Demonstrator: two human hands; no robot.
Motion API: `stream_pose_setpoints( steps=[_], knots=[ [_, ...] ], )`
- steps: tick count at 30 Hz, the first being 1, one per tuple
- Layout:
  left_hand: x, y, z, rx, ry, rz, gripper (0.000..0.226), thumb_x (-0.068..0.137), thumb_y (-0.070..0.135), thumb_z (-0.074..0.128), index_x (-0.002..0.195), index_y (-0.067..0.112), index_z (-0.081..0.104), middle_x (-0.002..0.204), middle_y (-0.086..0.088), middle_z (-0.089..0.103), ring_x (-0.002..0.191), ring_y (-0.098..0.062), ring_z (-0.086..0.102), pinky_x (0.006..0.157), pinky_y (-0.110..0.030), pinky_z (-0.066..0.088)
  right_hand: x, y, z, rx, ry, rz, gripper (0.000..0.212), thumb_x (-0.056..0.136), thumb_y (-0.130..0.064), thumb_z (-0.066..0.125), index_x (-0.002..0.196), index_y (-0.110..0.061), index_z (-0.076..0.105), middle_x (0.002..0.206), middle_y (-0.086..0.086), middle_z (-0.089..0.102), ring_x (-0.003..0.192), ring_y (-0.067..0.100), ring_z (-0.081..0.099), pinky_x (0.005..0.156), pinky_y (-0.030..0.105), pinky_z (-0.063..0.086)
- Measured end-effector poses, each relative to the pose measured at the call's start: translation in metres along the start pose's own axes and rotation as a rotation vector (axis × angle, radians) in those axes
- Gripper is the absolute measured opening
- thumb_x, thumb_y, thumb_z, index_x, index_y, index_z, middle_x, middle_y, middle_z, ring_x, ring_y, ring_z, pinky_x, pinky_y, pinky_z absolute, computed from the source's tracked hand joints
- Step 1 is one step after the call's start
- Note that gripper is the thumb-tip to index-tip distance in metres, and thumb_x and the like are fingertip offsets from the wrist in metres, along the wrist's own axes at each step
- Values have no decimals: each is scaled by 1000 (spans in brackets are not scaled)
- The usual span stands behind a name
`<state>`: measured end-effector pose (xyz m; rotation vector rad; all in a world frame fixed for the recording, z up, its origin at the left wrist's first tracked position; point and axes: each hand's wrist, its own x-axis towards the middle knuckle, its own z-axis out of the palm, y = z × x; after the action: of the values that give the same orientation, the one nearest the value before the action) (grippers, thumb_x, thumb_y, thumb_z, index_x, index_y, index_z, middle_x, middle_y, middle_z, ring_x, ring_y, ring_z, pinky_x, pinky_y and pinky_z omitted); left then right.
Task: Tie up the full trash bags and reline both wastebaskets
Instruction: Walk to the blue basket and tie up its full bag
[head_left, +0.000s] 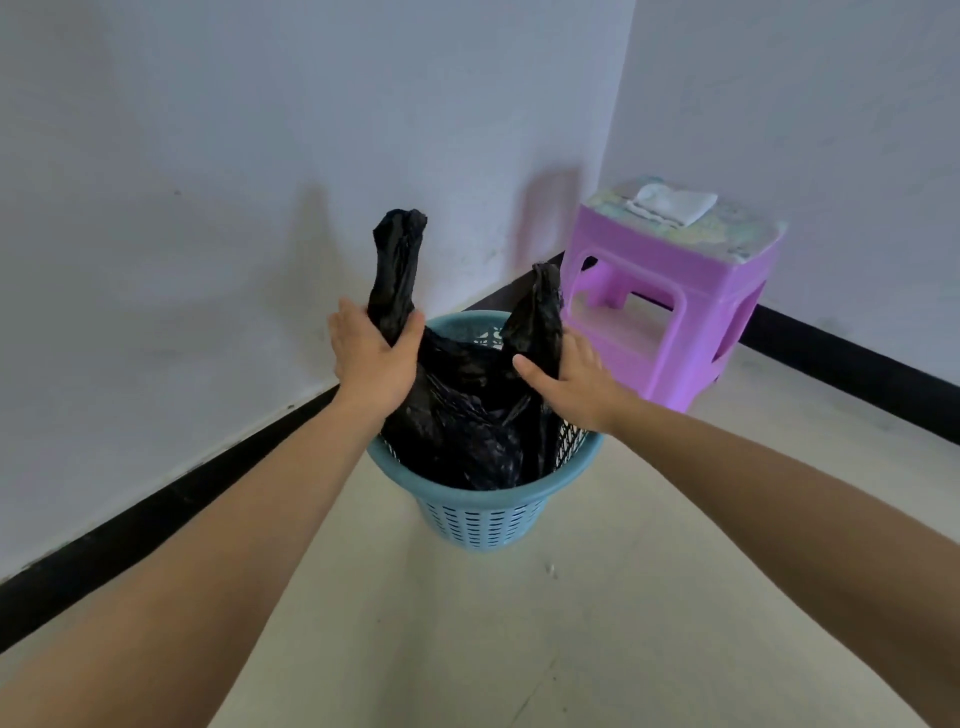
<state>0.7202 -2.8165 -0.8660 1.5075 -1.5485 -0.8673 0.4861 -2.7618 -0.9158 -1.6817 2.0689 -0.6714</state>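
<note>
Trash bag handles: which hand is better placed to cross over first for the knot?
Left, probably. The left hand grips the taller handle firmly, with a long free length above it. The right hand holds the shorter handle with its thumb splayed out.

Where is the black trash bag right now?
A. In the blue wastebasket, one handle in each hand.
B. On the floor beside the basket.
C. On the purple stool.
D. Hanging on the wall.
A: the black trash bag sits inside the blue wastebasket, with the left hand and right hand each holding one raised handle.
</note>
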Motion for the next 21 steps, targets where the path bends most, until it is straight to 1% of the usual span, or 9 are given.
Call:
stream_pose_setpoints(
  steps=[2, 5, 8, 11, 13, 15, 16, 18, 21],
  knots=[
    [-1, 0, -3, -245, -57, -109, 47, 90, 59, 53, 113, 18, 53, 107, -4, 60, 102, -24, 60, 96, -53, 50, 0, -14, 4, 160, 114, -11, 55, 92, -64, 50, 131, -25, 53, 132, -1, 59, 131, 23, 49, 117, 55, 27],
    [-2, -4, -10, -435, -47, -129, 39, 98, 48, 50, 110, 12, 62, 86, 0, 74, 84, -21, 70, 86, -44, 57, -10, -34, 13, 555, 149, 55, 42, 86, -52, 70, 118, -26, 64, 111, -10, 70, 109, 12, 65, 104, 40, 48],
    [1, -2, -14, -590, 79, -179, 47, 95, 57, 46, 95, 11, 53, 51, 3, 49, 56, -20, 56, 85, -49, 58, -15, -48, 22, 569, 122, 0, 53, 75, -59, 78, 112, -26, 60, 105, -14, 69, 100, 6, 65, 94, 33, 53],
    [-1, 7, -20, -651, 23, -287, 60, 84, 75, 46, 90, 15, 53, 45, 6, 33, 38, -11, 43, 81, -40, 55, -14, -56, 21, 501, 75, -43, 49, 84, -48, 74, 119, -21, 53, 110, -8, 65, 101, 9, 62, 89, 28, 47],
    [-5, 11, -25, -647, -90, -263, 52, 82, 65, 63, 93, 15, 59, 43, 10, 36, 36, -8, 43, 76, -36, 51, -11, -57, 20, 457, 57, -95, 33, 94, -36, 65, 122, -21, 55, 106, -6, 65, 96, 12, 61, 86, 28, 46],
    [-8, 11, -28, -625, -193, -216, 32, 83, 34, 77, 102, 12, 65, 46, 11, 39, 41, -6, 42, 75, -34, 49, -11, -55, 18, 418, 63, -132, 9, 99, -31, 57, 92, -26, 57, 79, -7, 59, 73, 13, 55, 72, 32, 44],
    [-8, 9, -29, -590, -222, -193, 27, 83, 21, 77, 105, 11, 67, 47, 11, 41, 43, -6, 41, 76, -33, 47, -11, -53, 16, 406, 55, -149, 20, 101, -30, 54, 81, -28, 52, 70, -8, 52, 65, 13, 48, 68, 34, 41],
    [-9, 7, -32, -542, -280, -154, 28, 82, 13, 76, 107, 11, 66, 47, 12, 42, 46, -6, 40, 75, -29, 46, -10, -50, 12, 393, 18, -205, 27, 101, -29, 52, 75, -30, 47, 67, -10, 46, 64, 12, 43, 67, 35, 39],
    [-15, 14, -34, -530, -393, -82, 25, 78, 17, 81, 83, 13, 57, 48, 7, 39, 50, -10, 42, 72, -29, 45, -13, -52, 3, 412, -82, -301, 29, 102, -26, 50, 75, -37, 50, 67, -13, 46, 66, 11, 44, 68, 33, 39]
  ],
)
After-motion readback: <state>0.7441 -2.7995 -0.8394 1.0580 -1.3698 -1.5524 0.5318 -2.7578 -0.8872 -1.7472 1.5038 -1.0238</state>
